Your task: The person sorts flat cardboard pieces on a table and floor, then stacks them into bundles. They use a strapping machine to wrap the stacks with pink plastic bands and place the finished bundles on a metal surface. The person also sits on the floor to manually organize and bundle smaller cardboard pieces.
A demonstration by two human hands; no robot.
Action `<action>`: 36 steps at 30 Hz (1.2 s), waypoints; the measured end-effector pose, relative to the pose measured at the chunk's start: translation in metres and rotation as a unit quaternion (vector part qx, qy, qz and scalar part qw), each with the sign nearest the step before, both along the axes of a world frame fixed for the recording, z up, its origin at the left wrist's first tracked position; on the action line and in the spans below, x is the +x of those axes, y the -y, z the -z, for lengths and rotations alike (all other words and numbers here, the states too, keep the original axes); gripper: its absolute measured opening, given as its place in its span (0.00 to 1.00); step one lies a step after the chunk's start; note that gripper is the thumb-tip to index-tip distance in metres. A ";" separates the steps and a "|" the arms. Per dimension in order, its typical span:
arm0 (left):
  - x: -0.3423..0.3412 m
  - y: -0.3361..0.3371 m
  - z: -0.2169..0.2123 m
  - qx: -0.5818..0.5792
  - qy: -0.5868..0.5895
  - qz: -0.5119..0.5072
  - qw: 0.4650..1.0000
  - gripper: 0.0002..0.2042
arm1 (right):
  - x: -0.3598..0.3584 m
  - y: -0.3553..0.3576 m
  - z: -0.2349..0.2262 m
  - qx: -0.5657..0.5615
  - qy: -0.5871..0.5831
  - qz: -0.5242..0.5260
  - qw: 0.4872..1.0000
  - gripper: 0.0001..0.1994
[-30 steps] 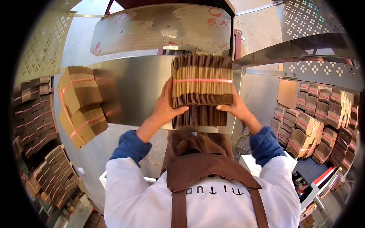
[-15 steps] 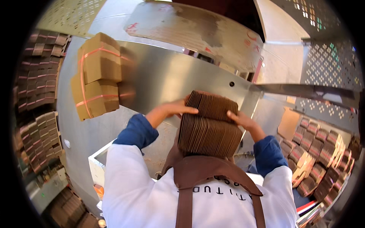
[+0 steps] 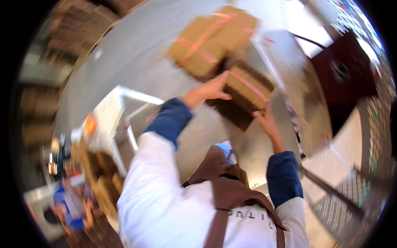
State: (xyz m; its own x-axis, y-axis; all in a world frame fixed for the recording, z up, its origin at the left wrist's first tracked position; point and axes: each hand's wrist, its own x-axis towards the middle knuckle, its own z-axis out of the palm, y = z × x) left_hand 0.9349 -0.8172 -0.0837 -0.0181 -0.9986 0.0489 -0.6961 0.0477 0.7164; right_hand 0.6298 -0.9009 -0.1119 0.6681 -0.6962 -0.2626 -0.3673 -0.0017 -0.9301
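Note:
Between my hands is a bundle of brown flat cardboard pieces (image 3: 251, 84) with a pink strap round it; motion blurs its outline. My left hand (image 3: 209, 91) grips its left end, thumb along the near side. At the right end my right hand (image 3: 268, 124) presses with its fingers; some fingertips are hidden by the bundle. Just beyond stand strapped tan cardboard bundles (image 3: 215, 37), close to the held one. Part of the metal tabletop (image 3: 282, 130) shows to the right of the bundle.
A white-edged frame (image 3: 140, 96) stands at the left. Stacked cardboard (image 3: 82, 29) fills the far left. At the lower left another person in blue (image 3: 74, 206) is near brown stacks. A stained board (image 3: 306, 91) and a dark red block (image 3: 343, 74) lie to the right.
My view and body have turned left. The held bundle has moved from in front of my apron out to the strapped bundles, and its strapped face now shows. Both hands remain on it.

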 end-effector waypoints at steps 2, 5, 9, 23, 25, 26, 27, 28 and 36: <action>-0.013 -0.014 -0.008 -0.071 -0.017 -0.080 0.994 0.45 | 0.017 0.011 0.012 -0.039 -0.080 0.012 0.996 0.42; -0.053 -0.086 0.007 -0.106 -0.036 -0.246 0.963 0.41 | 0.017 0.007 0.028 -0.096 -0.030 0.017 0.995 0.37; -0.123 -0.248 0.059 0.015 -0.119 -0.371 0.921 0.39 | -0.018 -0.040 0.048 0.088 -0.033 0.042 0.995 0.30; -0.223 -0.618 -0.025 -0.131 0.064 -0.868 0.474 0.39 | 0.105 -0.245 0.039 0.060 -0.119 -0.442 0.887 0.20; -0.243 -0.667 -0.048 -0.042 0.199 -0.901 0.384 0.41 | 0.163 -0.305 0.018 -0.014 -0.022 -0.515 0.857 0.19; -0.252 -0.689 -0.053 -0.027 0.200 -0.916 0.347 0.42 | 0.190 -0.341 -0.001 -0.033 -0.008 -0.545 0.838 0.19; -0.263 -0.709 -0.053 -0.008 0.198 -0.930 0.308 0.44 | 0.213 -0.377 -0.019 -0.049 0.004 -0.577 0.815 0.18; -0.275 -0.730 -0.045 0.046 0.186 -0.937 0.291 0.49 | 0.234 -0.412 -0.028 -0.075 0.022 -0.595 0.800 0.18; -0.295 -0.797 0.019 0.030 -0.032 -0.964 0.261 0.52 | 0.360 -0.637 -0.080 -0.124 0.146 -0.678 0.710 0.17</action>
